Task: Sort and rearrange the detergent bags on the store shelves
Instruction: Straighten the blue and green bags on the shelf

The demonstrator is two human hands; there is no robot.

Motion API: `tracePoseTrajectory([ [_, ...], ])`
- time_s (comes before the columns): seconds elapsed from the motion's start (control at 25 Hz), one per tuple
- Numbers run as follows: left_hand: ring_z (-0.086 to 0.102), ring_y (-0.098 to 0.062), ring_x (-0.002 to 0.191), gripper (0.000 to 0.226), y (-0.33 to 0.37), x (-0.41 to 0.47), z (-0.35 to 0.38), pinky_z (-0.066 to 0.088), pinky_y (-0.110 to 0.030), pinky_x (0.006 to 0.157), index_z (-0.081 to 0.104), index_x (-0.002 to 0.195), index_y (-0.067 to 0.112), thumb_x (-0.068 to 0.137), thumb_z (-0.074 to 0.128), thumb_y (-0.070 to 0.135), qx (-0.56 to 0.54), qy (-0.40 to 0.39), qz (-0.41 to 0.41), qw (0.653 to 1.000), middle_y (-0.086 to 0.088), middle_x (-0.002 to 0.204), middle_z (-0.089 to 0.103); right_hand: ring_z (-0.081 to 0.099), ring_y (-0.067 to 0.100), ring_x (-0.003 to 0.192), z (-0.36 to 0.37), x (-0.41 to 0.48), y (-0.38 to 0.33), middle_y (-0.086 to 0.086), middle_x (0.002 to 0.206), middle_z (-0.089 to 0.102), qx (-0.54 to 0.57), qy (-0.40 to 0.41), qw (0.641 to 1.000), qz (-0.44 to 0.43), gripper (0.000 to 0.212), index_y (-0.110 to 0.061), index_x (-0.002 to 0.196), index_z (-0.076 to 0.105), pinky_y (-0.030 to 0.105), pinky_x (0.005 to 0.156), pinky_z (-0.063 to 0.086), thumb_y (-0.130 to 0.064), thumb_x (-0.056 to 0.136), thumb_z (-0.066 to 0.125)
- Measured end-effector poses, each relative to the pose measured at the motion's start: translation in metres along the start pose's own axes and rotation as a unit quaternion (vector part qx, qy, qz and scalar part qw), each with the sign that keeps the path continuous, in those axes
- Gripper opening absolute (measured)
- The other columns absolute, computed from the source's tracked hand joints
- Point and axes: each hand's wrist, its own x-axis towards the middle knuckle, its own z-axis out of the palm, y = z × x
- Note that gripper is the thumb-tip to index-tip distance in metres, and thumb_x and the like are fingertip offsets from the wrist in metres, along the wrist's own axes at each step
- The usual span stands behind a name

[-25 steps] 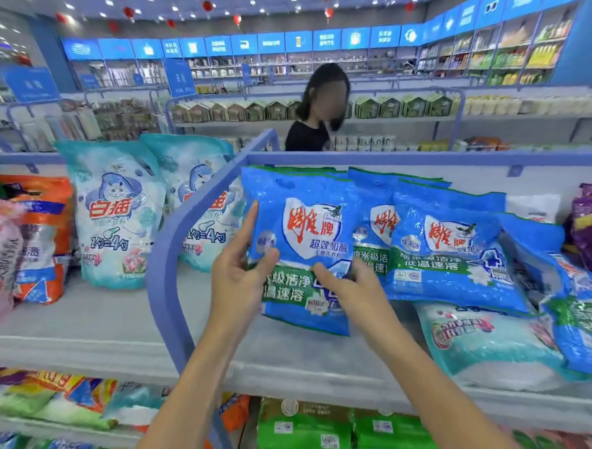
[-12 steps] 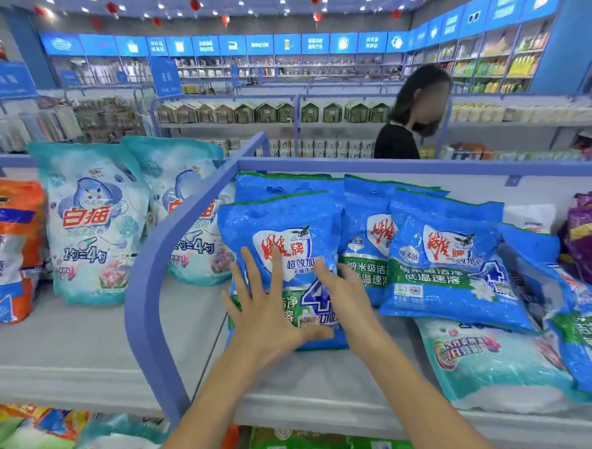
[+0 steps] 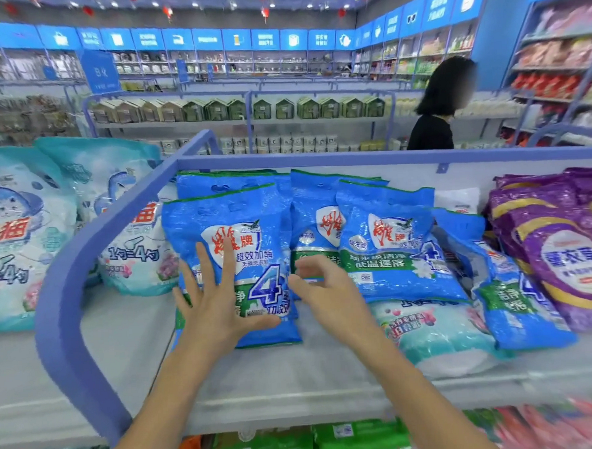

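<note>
A blue detergent bag (image 3: 254, 225) leans upright at the left end of the grey shelf (image 3: 293, 385), against another blue bag behind it. My left hand (image 3: 217, 304) lies flat on its lower front with the fingers spread and straight. My right hand (image 3: 323, 287) hovers just right of that bag with loosely curled fingers and holds nothing. More blue bags (image 3: 386, 241) lean to the right. One blue bag (image 3: 512, 294) lies tilted on a pale teal bag (image 3: 436, 333).
A blue curved rail (image 3: 97, 238) bounds the shelf on the left; beyond it stand pale teal cat-logo bags (image 3: 16, 234). Purple bags (image 3: 557, 242) fill the right end. Green bags (image 3: 312, 442) sit on the lower shelf. A person (image 3: 441, 108) in black stands behind the shelf's back rail.
The blue bag that both hands held up now rests on the shelf. My left hand has flattened against it and my right hand has come off it. The person behind has moved right.
</note>
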Motion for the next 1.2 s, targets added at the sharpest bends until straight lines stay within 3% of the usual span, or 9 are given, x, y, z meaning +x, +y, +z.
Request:
tracePoseTrajectory([
  [0.2,-0.008,-0.03,0.156,0.103,0.068,-0.021,0.018,0.003,-0.044,0.127,0.007,0.162,0.02,0.087,0.076,0.037,-0.062,0.088,0.142,0.984,-0.01,0.169,-0.006,0.062,0.027,0.115,-0.106,-0.013,0.007,0.004,0.122,0.067,-0.279,0.214,0.935,-0.037,0.031,-0.014,0.122,0.065,0.041,0.098,0.048,-0.027,0.094,0.066],
  [0.32,0.033,-0.019,0.148,0.066,0.123,-0.009,0.028,0.019,-0.02,0.118,0.037,0.154,0.014,0.098,0.062,0.039,-0.248,-0.007,0.145,0.958,0.0,0.158,0.038,0.054,0.039,0.121,-0.144,-0.006,0.026,0.017,0.124,0.061,-0.369,0.203,0.904,0.076,0.047,-0.007,0.118,0.059,0.048,0.095,0.048,-0.048,0.095,0.061],
  [0.48,0.069,-0.018,0.107,0.069,0.158,0.034,0.042,0.053,-0.042,0.1,0.062,0.121,0.022,0.068,0.081,0.062,-0.408,-0.173,-0.069,0.894,0.004,0.12,0.072,0.057,0.031,0.115,-0.158,0.003,0.032,0.013,0.118,0.06,-0.227,0.142,0.954,0.136,0.057,-0.004,0.121,0.056,0.043,0.09,0.045,-0.055,0.095,0.06],
  [0.68,0.077,-0.029,0.085,0.047,0.162,0.023,0.04,0.063,-0.045,0.077,0.066,0.113,0.008,0.072,0.086,-0.002,-0.556,-0.183,-0.127,0.801,-0.009,0.098,0.079,0.064,0.017,0.08,-0.165,0.006,0.026,0.012,0.095,0.073,0.014,0.12,0.982,0.142,0.022,-0.005,0.099,0.071,0.029,0.07,0.049,-0.016,0.084,0.082],
  [0.76,0.077,-0.033,0.086,0.05,0.158,0.014,0.027,0.063,-0.049,0.073,0.067,0.114,0.007,0.071,0.08,-0.014,-0.603,-0.162,-0.134,0.77,-0.012,0.099,0.079,0.073,0.03,0.087,-0.165,0.004,0.023,0.012,0.093,0.078,0.099,0.091,0.981,0.138,0.022,-0.005,0.096,0.075,0.037,0.082,0.059,0.002,0.076,0.08],
  [0.84,0.077,-0.03,0.088,0.045,0.147,0.003,0.013,0.062,-0.05,0.077,0.069,0.113,0.011,0.074,0.081,-0.009,-0.624,-0.129,-0.129,0.76,-0.01,0.107,0.078,0.076,0.036,0.088,-0.157,-0.004,0.016,0.019,0.098,0.078,0.19,0.041,0.973,0.122,0.038,0.0,0.105,0.075,0.043,0.075,0.064,0.014,0.07,0.074],
  [1.0,0.062,-0.001,0.084,0.034,0.107,-0.03,-0.018,0.049,-0.036,0.091,0.055,0.102,0.03,0.085,0.074,0.053,-0.545,-0.002,-0.146,0.826,0.018,0.1,0.065,0.075,0.031,0.088,-0.1,-0.02,0.001,0.019,0.102,0.078,0.247,-0.067,0.964,0.069,0.052,-0.004,0.106,0.074,0.047,0.085,0.062,0.007,0.056,0.08],
  [1.08,0.071,-0.005,0.083,0.034,0.077,-0.035,-0.033,0.056,-0.036,0.089,0.069,0.094,0.026,0.082,0.075,0.057,-0.576,0.078,-0.173,0.795,0.017,0.089,0.075,0.075,0.024,0.091,-0.06,-0.021,-0.005,0.011,0.104,0.079,0.279,-0.09,0.955,0.043,0.045,-0.011,0.108,0.073,0.042,0.088,0.061,0.006,0.067,0.083],
  [1.2,0.065,0.001,0.059,0.039,0.029,-0.029,-0.049,0.054,-0.017,0.06,0.071,0.082,0.016,0.085,0.072,0.055,-0.549,0.172,-0.195,0.794,0.009,0.066,0.071,0.074,0.017,0.087,-0.002,-0.015,0.0,0.003,0.101,0.079,0.274,-0.085,0.957,0.053,0.036,-0.012,0.113,0.07,0.035,0.081,0.06,0.007,0.083,0.075],
])
